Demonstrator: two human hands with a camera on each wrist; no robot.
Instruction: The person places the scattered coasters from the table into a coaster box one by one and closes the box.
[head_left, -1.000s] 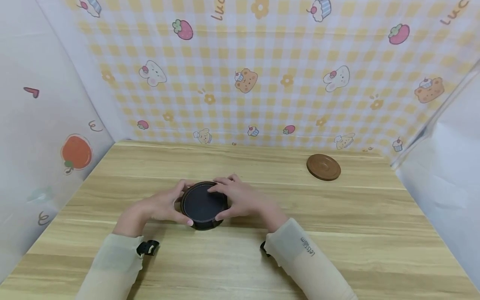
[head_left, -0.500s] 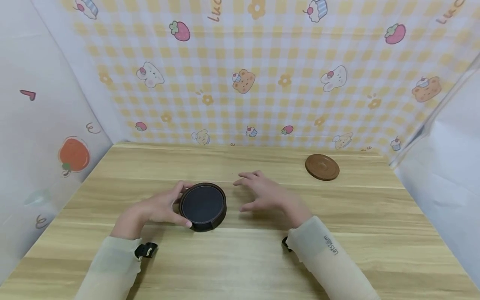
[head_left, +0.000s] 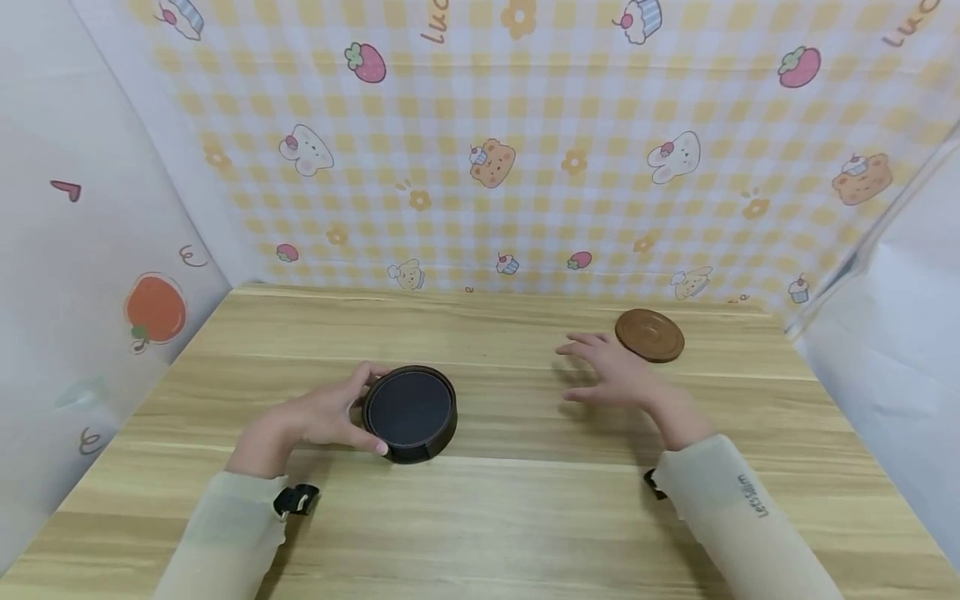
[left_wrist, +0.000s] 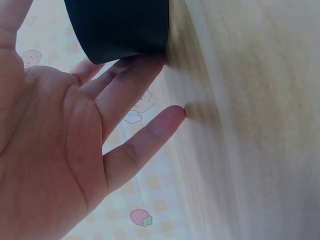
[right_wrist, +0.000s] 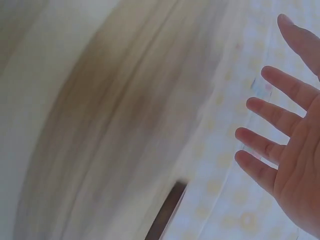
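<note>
A round black coaster holder [head_left: 441, 437] stands on the table left of the middle, with a black coaster [head_left: 409, 408] lying inside its rim. My left hand [head_left: 335, 414] holds the holder from its left side, thumb at the front and fingers behind. In the left wrist view, fingertips touch the dark side wall [left_wrist: 120, 30]. Over to the right, my right hand [head_left: 617, 372] hovers above the table with spread fingers and nothing in it. Just beyond it lies a flat brown disc [head_left: 651, 335] with ring-shaped grooves; its edge [right_wrist: 167, 212] shows in the right wrist view.
The wood-grain table [head_left: 480, 525] runs back to a yellow checked cloth [head_left: 420, 108] hanging at the rear. White sheets [head_left: 52, 275] close off the left and right sides.
My right hand has come off the coaster holder and travelled right, close to the brown disc. The left hand stays on the holder, and the disc has not moved.
</note>
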